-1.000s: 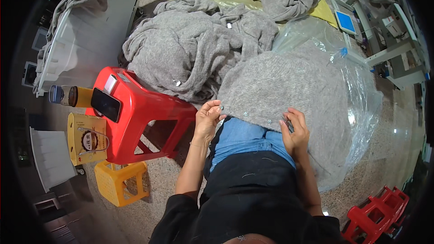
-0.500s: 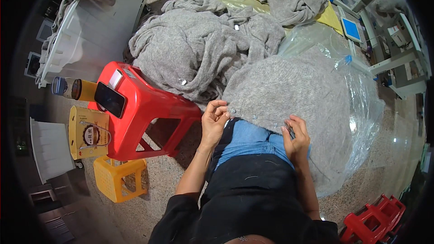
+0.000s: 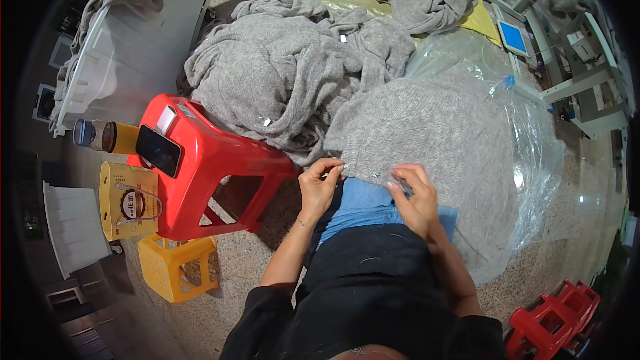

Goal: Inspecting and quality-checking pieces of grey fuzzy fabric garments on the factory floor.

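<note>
While both hands pinch | left hand [image 3: 320, 187] | right hand [image 3: 415, 199] | one grey sweater [image 3: 433, 140]

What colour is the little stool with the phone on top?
Bright red. The stool shows best in the head view, with a dark phone lying on it.

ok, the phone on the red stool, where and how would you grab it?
Take the phone by its two long edges, coming from above. It lies flat and face up on the red stool near the stool's left end, so its faces offer no pinch, while both long sides look clear. The bottle sits just to its left, so a top-down approach is probably safest.
</note>
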Tool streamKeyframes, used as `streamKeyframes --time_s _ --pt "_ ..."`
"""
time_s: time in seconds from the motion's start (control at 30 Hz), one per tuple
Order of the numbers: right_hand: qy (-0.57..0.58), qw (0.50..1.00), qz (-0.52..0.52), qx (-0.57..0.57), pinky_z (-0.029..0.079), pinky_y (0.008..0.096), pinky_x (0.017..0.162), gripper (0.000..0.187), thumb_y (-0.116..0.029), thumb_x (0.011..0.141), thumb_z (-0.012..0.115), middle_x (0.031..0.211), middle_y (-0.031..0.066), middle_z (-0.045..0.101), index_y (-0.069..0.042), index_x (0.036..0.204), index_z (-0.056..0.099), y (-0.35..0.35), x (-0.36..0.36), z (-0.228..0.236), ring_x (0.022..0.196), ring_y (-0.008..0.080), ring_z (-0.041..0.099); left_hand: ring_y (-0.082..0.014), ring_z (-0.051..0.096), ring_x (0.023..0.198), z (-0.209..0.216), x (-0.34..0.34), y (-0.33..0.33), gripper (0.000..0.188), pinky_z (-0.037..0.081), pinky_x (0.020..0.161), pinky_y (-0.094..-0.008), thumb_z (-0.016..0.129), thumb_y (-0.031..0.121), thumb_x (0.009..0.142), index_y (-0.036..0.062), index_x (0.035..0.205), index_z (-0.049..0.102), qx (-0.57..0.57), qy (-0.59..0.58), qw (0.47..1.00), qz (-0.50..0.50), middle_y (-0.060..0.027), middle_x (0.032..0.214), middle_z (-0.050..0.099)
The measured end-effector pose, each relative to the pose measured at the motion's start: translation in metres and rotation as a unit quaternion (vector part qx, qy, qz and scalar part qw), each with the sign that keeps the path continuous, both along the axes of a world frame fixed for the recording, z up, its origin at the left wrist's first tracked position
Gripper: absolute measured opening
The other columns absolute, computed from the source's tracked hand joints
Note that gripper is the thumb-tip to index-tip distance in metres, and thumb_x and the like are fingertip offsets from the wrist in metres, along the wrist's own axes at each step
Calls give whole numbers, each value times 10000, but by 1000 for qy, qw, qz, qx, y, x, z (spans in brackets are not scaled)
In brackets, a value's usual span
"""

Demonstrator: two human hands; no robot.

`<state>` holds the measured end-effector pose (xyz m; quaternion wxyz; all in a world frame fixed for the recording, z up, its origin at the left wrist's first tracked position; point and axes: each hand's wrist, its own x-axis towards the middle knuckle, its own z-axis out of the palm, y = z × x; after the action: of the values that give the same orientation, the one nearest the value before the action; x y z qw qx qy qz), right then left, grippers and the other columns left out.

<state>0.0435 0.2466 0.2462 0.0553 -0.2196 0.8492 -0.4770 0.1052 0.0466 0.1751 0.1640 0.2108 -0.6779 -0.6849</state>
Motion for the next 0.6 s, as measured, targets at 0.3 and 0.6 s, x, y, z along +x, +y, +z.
streamKeyframes --time_s 0.3,0.6 --pt "-156 986 61 -22 461 297 720 235 -173 807 642 899 107 610 -28 992 625 -27 1 0 817 213 608 -80 592 668 -6 5 3 43 490 600 -214 566 -17 861 -26 884 602 -19 -9 1000 18 -45 791 624" --pt "-229 968 58 -91 447 236 603 337 -311 920 541 742 45 566 10 1017 577 -59 4 -29 670 95 534 -118 593 650 15 19 8 32 505 614 -239 571 28 880 -2 876 561 171 -17 984 -42 -53 793 604"
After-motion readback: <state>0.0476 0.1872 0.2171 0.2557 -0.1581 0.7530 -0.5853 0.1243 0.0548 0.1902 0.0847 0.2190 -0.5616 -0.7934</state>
